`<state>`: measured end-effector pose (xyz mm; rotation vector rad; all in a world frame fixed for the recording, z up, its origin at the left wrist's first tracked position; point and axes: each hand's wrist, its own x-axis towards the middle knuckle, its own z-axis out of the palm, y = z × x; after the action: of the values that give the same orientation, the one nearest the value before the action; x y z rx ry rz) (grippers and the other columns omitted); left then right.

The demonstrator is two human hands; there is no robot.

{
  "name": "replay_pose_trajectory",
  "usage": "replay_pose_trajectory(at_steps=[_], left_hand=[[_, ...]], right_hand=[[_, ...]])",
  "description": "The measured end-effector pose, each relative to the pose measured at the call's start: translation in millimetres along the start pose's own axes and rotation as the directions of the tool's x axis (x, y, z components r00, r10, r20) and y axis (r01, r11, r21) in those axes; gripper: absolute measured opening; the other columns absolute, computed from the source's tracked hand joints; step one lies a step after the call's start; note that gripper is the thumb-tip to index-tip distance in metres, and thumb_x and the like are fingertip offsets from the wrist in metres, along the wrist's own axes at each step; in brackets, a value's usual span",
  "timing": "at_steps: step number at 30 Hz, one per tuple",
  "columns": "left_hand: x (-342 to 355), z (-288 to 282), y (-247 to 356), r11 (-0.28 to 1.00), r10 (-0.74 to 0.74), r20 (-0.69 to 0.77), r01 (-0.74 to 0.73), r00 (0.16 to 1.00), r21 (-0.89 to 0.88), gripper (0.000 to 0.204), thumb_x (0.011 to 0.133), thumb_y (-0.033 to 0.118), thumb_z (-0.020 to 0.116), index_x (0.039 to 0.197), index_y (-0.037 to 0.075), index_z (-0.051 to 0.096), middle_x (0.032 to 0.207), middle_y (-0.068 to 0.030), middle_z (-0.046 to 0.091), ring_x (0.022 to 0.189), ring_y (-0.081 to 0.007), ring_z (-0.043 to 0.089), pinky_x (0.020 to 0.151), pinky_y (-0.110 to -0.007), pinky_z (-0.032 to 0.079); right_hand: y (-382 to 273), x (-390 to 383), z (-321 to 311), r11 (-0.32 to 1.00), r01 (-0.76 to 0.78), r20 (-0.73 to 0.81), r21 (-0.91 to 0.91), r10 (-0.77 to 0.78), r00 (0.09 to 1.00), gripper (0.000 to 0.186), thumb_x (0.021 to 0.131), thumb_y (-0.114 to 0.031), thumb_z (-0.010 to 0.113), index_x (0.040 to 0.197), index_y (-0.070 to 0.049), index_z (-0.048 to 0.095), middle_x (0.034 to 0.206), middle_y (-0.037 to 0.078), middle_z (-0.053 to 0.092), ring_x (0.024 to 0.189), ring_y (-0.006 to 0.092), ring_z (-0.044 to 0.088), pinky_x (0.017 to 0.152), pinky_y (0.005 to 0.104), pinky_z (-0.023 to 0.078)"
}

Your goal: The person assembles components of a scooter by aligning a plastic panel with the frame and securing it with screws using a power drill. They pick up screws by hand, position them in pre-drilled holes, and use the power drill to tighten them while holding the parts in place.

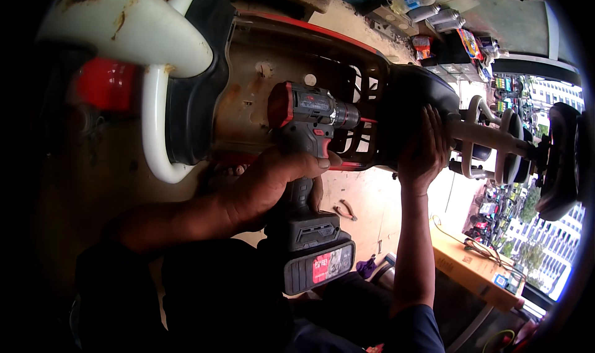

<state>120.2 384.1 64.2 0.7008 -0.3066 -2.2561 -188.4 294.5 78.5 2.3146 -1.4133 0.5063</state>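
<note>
My left hand (273,174) is wrapped round the handle of a grey and red cordless drill (312,107), its thumb near the red trigger. A block-shaped battery (319,269) sits at the foot of the drill. From the chuck (349,114) a thin reddish bit points right, toward a black plastic cover (406,96); whether its tip touches is too dark to tell. My right hand (427,145) lies on that cover with fingers stretched out, holding nothing. Beneath the drill spans a rusty, red-edged footboard (242,108) of what looks like a scooter.
White bent tubes (152,117) and a black panel (197,74) stand at the left. A pair of pliers (346,210) lies on the floor. At the lower right is a yellow-orange box (474,263) with a cable on it. Bottles and cans (427,12) stand at the upper right.
</note>
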Motion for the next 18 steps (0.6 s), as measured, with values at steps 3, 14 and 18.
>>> replay_pose_trajectory(at_steps=[3, 14, 18], left_hand=[[-5, -1, -1, 0.999, -0.006, 0.026, 0.005, 1.000, 0.051, 0.049, 0.095, 0.029, 0.059, 0.128, -0.005, 0.055, 0.080, -0.0094, 0.066, 0.075, -0.0166, 0.066, 0.076, -0.031, 0.054], [-20, -1, -9, 0.991, -0.128, -0.003, 0.128, 0.992, 0.049, 0.055, 0.096, 0.032, 0.058, 0.133, -0.007, 0.052, 0.072, -0.0078, 0.061, 0.072, -0.0149, 0.061, 0.074, -0.028, 0.049], [-23, 3, -6, 0.975, -0.211, -0.001, 0.211, 0.977, 0.065, 0.052, 0.097, 0.033, 0.057, 0.134, -0.004, 0.053, 0.073, -0.0066, 0.062, 0.073, -0.0132, 0.061, 0.074, -0.027, 0.049]], right_hand=[[-1, 2, -3, 1.000, 0.003, -0.003, -0.001, -0.003, 1.000, 0.039, 0.097, -0.008, 0.053, 0.132, -0.002, 0.070, 0.134, 0.015, 0.071, 0.131, 0.0324, 0.064, 0.117, 0.0479, 0.041], [1, -1, 2, 0.999, 0.001, -0.013, -0.038, -0.001, 1.000, 0.042, 0.093, -0.005, 0.052, 0.131, -0.005, 0.070, 0.134, 0.011, 0.071, 0.131, 0.0294, 0.064, 0.118, 0.0459, 0.041], [1, -1, 2, 0.999, 0.021, -0.032, -0.039, -0.022, 0.999, 0.041, 0.092, -0.006, 0.053, 0.129, -0.006, 0.072, 0.132, 0.010, 0.072, 0.129, 0.0289, 0.066, 0.116, 0.0447, 0.044]])
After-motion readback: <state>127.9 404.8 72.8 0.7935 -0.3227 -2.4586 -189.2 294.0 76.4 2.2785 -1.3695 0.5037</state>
